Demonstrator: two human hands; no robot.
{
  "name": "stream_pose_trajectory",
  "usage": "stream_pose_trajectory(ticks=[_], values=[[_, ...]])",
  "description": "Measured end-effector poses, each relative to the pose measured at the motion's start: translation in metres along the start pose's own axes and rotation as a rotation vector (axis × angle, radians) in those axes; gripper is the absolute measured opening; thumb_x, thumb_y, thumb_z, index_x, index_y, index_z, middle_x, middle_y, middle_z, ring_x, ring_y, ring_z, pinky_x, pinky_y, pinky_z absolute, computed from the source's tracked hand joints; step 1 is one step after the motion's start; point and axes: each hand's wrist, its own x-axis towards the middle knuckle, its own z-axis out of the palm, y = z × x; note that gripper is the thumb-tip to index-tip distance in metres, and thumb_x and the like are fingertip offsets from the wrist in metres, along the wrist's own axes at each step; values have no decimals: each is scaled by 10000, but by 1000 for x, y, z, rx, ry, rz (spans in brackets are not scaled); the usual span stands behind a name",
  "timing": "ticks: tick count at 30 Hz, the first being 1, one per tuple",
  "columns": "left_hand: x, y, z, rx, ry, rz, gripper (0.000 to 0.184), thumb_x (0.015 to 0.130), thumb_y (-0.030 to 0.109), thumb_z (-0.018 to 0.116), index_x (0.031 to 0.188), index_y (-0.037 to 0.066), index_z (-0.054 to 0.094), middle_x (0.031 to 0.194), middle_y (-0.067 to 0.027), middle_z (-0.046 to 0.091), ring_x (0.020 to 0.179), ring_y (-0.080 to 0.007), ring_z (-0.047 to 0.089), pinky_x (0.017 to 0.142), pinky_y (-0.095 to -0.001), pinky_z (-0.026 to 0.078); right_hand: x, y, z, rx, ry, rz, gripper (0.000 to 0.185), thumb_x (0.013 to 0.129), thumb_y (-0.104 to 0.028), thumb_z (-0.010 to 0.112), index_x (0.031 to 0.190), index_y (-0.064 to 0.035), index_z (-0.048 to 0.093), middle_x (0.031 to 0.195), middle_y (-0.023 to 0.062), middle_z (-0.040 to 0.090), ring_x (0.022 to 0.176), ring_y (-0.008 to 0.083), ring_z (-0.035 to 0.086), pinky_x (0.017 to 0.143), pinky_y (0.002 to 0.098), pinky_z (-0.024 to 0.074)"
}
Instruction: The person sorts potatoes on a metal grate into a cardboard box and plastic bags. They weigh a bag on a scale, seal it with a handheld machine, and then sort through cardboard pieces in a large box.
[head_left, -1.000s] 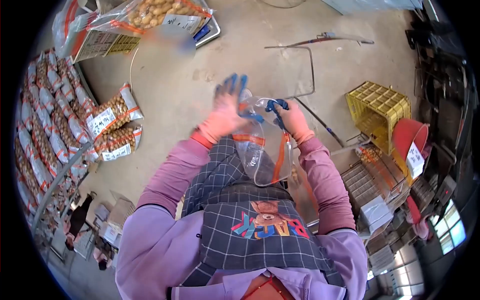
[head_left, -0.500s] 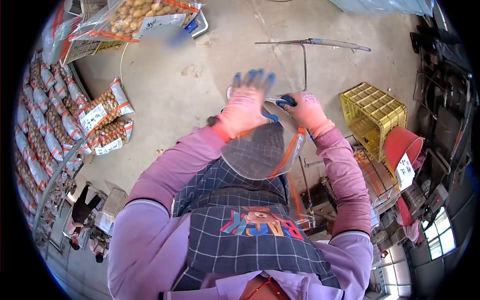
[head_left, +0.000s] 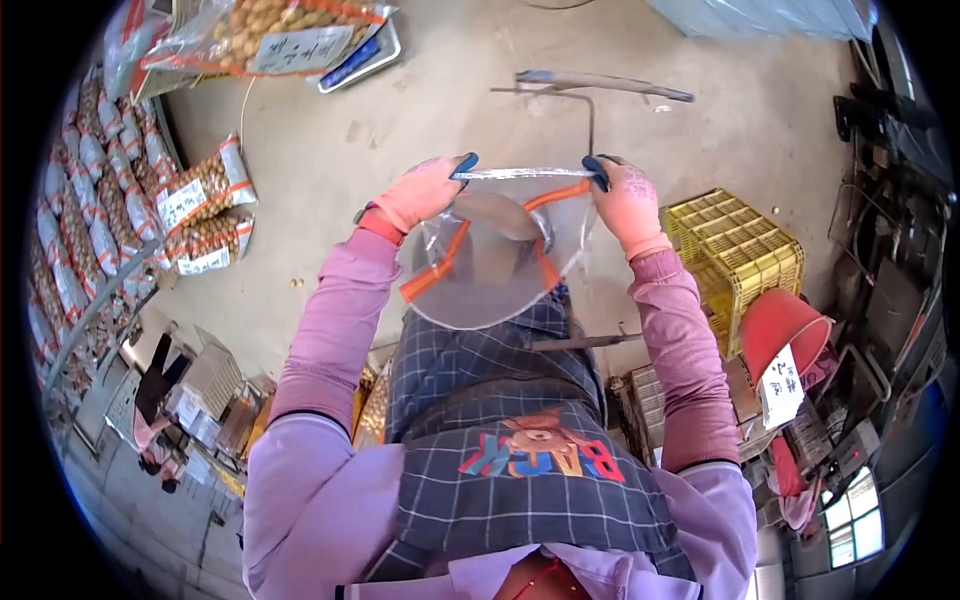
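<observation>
A clear plastic bag (head_left: pixel 480 308) with orange bands hangs in front of my apron, its mouth spread wide. My left hand (head_left: pixel 422 192), in a pink glove with blue fingertips, is closed on one end of the bag's far rim. At the opposite end of that rim, my right hand (head_left: pixel 627 203), gloved alike, pinches the plastic. The rim is stretched nearly straight between the two hands. Through the film the inside of the bag shows no contents.
Filled bags of potato-like produce (head_left: pixel 205 195) are stacked at left. Another filled bag (head_left: pixel 285 35) sits by a white-and-blue tray (head_left: pixel 365 60). On the right stand a yellow crate (head_left: pixel 740 250) and a red bucket (head_left: pixel 785 330). A metal bar (head_left: pixel 605 85) is ahead; people are at lower left.
My left hand has gone from spread fingers over the bag to gripping its rim, moving left. My right hand has shifted slightly right. The bag's mouth is now pulled open between them.
</observation>
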Motion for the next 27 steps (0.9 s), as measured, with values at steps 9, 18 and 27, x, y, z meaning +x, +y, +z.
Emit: stream_pose_trajectory(ticks=[9,18,27], values=[[62,73,-13,-632,621,173,514,868,137,481,1372,40,457,947,-137,639,799,-210,583,739,-293,474,32,63,-35,424,310,248,234,849,-231,643,1038,-103,696,939,166,676,876,343,644,771,395,501],[79,63,-14,-473,656,133,308,847,160,484,1069,24,648,857,-168,659,795,-273,636,742,-360,494,81,76,-16,-38,276,293,310,853,-352,612,939,-60,668,908,200,665,869,386,634,767,467,493],[49,14,37,-248,484,-82,308,830,238,505,1020,47,655,940,-268,637,913,-406,608,788,-443,488,22,157,9,-119,-197,422,316,838,-336,586,1022,-95,675,995,198,662,989,389,614,850,456,485]])
